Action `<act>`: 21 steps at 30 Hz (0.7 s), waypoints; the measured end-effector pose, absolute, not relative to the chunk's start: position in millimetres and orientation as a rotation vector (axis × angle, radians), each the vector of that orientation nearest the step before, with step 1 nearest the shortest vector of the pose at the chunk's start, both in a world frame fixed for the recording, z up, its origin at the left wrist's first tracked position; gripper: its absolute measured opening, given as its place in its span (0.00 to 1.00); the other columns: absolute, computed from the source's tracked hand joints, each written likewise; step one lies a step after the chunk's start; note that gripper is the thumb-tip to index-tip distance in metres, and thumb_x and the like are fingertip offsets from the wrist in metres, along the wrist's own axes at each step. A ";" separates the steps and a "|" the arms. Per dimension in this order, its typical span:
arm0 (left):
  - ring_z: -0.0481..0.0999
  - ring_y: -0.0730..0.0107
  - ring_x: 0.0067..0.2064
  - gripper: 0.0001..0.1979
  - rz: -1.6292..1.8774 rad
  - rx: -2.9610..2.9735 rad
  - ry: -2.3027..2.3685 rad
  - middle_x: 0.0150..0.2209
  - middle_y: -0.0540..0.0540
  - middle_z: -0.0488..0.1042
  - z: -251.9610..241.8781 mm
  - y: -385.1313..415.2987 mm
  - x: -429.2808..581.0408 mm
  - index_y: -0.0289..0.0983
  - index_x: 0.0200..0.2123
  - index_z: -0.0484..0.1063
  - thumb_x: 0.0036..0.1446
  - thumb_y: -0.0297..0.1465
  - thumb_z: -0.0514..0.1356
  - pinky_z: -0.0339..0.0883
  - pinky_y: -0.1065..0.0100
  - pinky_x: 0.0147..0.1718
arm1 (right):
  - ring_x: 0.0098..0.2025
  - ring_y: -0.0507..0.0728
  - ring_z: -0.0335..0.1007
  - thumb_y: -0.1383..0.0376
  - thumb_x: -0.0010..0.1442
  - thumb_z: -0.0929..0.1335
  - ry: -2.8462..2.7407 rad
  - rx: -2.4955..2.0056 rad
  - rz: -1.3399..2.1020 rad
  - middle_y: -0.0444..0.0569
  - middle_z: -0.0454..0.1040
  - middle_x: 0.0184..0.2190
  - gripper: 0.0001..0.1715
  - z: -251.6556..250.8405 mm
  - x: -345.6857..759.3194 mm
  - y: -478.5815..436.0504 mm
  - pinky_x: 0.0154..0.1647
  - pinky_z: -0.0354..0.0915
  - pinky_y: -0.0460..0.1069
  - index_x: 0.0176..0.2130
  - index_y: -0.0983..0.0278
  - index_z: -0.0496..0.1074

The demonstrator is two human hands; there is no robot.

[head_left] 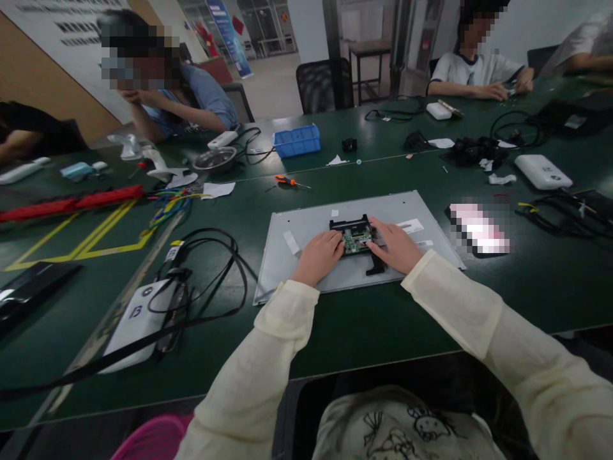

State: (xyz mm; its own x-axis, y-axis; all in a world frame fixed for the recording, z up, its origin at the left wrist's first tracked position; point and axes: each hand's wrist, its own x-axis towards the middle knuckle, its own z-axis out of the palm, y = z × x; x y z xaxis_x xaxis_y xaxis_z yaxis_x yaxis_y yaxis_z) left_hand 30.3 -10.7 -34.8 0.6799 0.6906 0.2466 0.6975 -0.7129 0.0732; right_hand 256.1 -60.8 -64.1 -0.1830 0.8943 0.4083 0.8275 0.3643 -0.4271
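Note:
A green circuit board [355,241] sits in a black plastic frame [348,223] above the middle of a flat grey panel [282,268]. My left hand [318,258] grips the left side of the board, its fingers together at the edge. On the opposite side, my right hand [395,246] holds the board with the thumb at the near edge and the fingers behind. A black arm of the frame sticks out toward me below the right hand. Fingers hide both ends of the board. Small white labels are stuck on the panel.
An orange-handled screwdriver [286,181] lies behind the panel, near a blue basket [297,142]. Right of the panel is a phone [479,229]. A white power bank [141,322] with looped black cables [234,255] lies on the left. Other people sit across the green table [364,319].

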 end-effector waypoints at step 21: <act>0.75 0.60 0.49 0.17 -0.499 -2.905 -1.493 0.51 0.42 0.75 29.4 -6.9 14.1 0.35 0.53 0.70 0.65 0.31 0.49 0.67 0.60 0.50 | 0.53 0.64 0.69 0.59 0.66 0.60 -1.870 -1.446 0.246 0.52 0.75 0.50 0.26 -63.9 259.3 -65.1 0.58 0.61 0.65 0.62 0.60 0.57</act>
